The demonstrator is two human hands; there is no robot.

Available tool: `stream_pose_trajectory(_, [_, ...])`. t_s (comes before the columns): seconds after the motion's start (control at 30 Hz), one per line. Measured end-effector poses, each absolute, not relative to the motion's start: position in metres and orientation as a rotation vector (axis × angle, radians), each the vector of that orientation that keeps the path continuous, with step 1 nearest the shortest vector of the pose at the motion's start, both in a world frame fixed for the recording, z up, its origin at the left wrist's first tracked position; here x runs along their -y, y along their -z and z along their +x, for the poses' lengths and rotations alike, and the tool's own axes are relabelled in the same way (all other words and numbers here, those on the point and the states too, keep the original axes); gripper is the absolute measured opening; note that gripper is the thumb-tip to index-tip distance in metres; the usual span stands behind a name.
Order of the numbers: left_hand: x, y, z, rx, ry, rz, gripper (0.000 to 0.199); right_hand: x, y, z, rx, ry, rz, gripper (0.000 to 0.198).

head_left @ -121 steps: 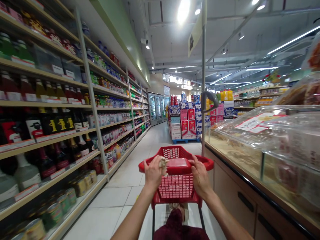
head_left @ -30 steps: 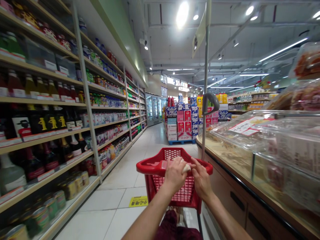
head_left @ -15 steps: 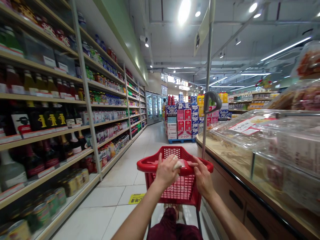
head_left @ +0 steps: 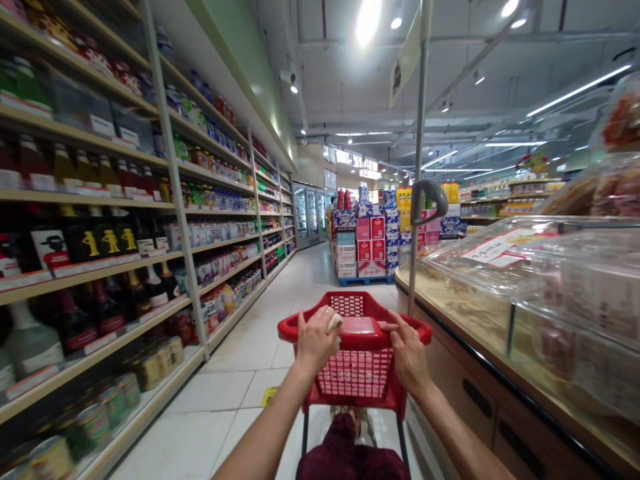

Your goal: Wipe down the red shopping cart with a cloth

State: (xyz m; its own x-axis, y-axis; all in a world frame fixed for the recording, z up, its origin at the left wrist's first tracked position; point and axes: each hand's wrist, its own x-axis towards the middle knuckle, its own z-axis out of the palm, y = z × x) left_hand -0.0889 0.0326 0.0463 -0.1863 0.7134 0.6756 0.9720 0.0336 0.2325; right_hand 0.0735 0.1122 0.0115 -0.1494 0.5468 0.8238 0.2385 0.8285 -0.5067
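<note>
A red shopping cart (head_left: 355,383) stands right in front of me, its mesh basket facing my knees. My left hand (head_left: 316,339) presses a small crumpled white cloth or tissue (head_left: 335,324) onto the left part of the red cart handle (head_left: 373,341). The fingers are closed around the cloth. On the right part of the handle, my right hand (head_left: 407,350) holds on, with some fingers bent over the bar and partly hidden. A pale label strip (head_left: 357,325) shows on the handle between both hands.
Shelves of bottles and cans (head_left: 110,263) line the left side. A wooden counter (head_left: 480,340) with clear plastic bins (head_left: 565,280) runs close along the right, a grey pole (head_left: 419,133) at its corner. Stacked drink boxes (head_left: 370,243) stand ahead; tiled floor (head_left: 270,320) leads past them.
My left hand has slid left along the handle with the white cloth, uncovering more of the label strip. My right hand keeps its place on the handle. The view has shifted slightly.
</note>
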Motion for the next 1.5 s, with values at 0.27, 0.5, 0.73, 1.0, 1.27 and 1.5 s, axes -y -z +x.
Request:
stream_pose_trajectory(0.27, [-0.021,-0.037,-0.100,1.777,0.862,-1.828,0.033,-0.116,-0.009,0.079,1.749,-0.368,-0.605,0.037])
stream_pose_trajectory(0.5, [-0.024,-0.036,-0.094,1.711,0.913,-1.835,0.032,-0.115,-0.009,0.077,1.749,-0.326,-0.612,0.038])
stream_pose_trajectory(0.73, [-0.011,-0.032,-0.123,1.876,0.940,-1.636,0.031,-0.115,-0.011,0.078,1.741,-0.324,-0.617,0.036])
stream_pose_trajectory(1.0, [-0.019,-0.030,-0.111,1.686,0.832,-1.836,0.034,-0.117,-0.009,0.078,1.759,-0.308,-0.599,0.035])
stream_pose_trajectory(1.27, [-0.029,-0.032,-0.091,1.665,0.851,-1.857,0.035,-0.116,-0.009,0.077,1.762,-0.320,-0.581,0.038])
stream_pose_trajectory(1.5, [-0.015,-0.035,-0.122,1.864,0.943,-1.673,0.031,-0.117,-0.009,0.079,1.736,-0.340,-0.602,0.039])
